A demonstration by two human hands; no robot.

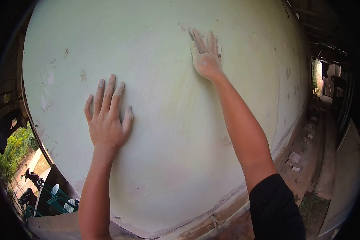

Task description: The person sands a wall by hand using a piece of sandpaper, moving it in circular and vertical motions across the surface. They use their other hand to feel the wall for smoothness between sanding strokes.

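A pale green wall (160, 160) with stains and flaking patches fills most of the head view. Flat against it at centre left rests my left hand (108, 116), its dusty fingers spread and holding nothing. Higher up, right of centre, my right hand (207, 56) presses a dark, thin piece (197, 40), perhaps sandpaper, to the wall. Parts of this piece show between and beside the fingers; the rest is hidden under the hand.
Green chairs (58, 200) and a motorcycle (30, 180) stand at the lower left. Along the wall's right side runs a narrow passage with broken pieces (294, 157) on the ground and a leaning panel (344, 176).
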